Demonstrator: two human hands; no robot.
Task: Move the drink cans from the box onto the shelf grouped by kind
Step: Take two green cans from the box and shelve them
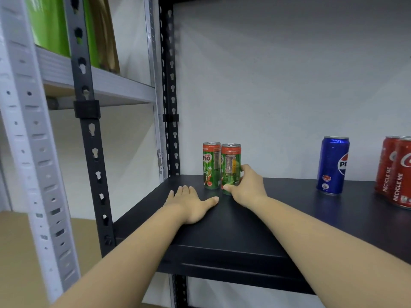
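Green slim Milo cans, two of them, stand upright side by side near the left end of the black shelf (289, 218), close to the back wall. The left can (211, 166) stands free. The right can (230, 167) sits just beside it, perhaps touching; the gap cannot be read.

Right hand (246, 187) is wrapped around the lower half of the right can, thumb at the front near the base, fingers curled round the far side. Can base looks seated on the shelf. Left hand (192, 202) lies flat on the shelf, palm down, fingers loosely together and thumb out, holding nothing, just short of the left can.

Further right and well apart: one blue Pepsi can (333, 165), then two red cans (398, 172) at the frame edge, pressed close together. Three kinds, three groups. The box is not clearly in view.

Handling, as judged: thin metal cans, rigid if full, smooth and a bit slippery on the printed wall. Likely moderate weight, an easy one-hand load. The slim Milo shape is tall for its base, so it will tip readily if nudged near the top; the low grip seen here suits sliding and setting down. For lifting, mid-body with thumb opposite fingers is best. Squeezing hard is unnecessary and would dent an empty one. A careless release could knock the neighbouring can.
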